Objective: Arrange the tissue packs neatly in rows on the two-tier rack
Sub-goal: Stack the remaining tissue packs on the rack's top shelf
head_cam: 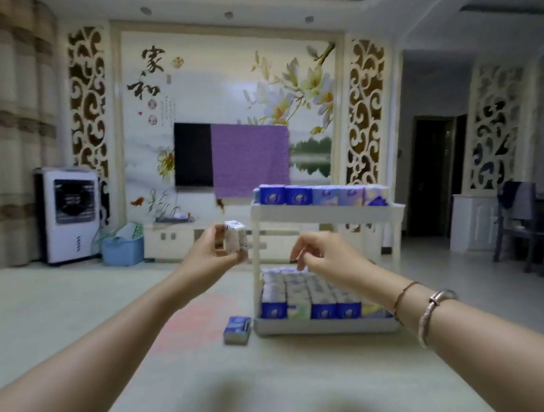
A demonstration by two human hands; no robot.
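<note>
Two bare forearms reach in from the lower corners of the frame over a pale floor [80,310]; the right wrist, at lower right, wears a silver bangle [433,310] and a thin brown cord [403,295]. Left of centre, the left hand [208,251] is raised and pinches a white pack [234,241] between thumb and fingers, the pack upright and level with the gap between the two tiers. Right of centre, the right hand [322,250] hangs above the lower tier with its fingers loosely curled downward and holding nothing; motion blur hides whether the fingertips touch anything. Below centre, a blue pack [237,330] lies flat on the floor just beside the rack's left front corner, apart from it. The white rack [324,214] stands right of centre; its lower tier [326,327] is filled with packs [313,295] standing in rows, blue faces and some paler ones to the front; its upper tier carries one row of packs [314,194], darker blue to the left, paler to the right. Farther back, at the left edge, stand a white cooler [69,213] and a pale blue basket [121,250]; a low cabinet [196,238] runs under a television [193,154] partly covered by a purple cloth [251,158]; at the far right stands a grey chair [518,218].
</note>
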